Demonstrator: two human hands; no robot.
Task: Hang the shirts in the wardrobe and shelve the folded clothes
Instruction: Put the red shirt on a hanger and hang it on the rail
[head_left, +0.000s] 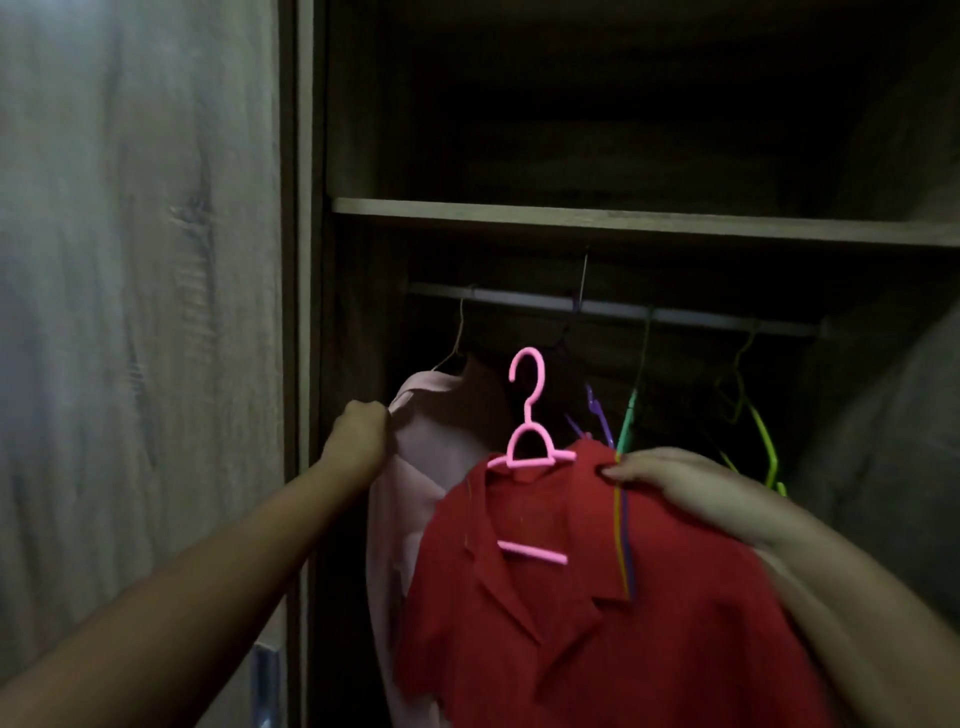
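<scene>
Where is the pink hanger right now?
Centre of the head view: the pink hanger sits in the red shirt's collar, below the rail, not hooked on, beside the right hand.

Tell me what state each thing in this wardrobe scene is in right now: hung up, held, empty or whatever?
Red shirt: on the pink hanger, held up, not yet on the rail.
Pink hanger: hook free, below the rail.
Pale pink shirt: hanging from the rail.
Rail: carries several bare hangers.
Green hanger: hanging bare.
Left hand: closed on the pale pink shirt's shoulder.
Right hand: gripping the red shirt's shoulder.
Shelf: too dark to tell.
</scene>
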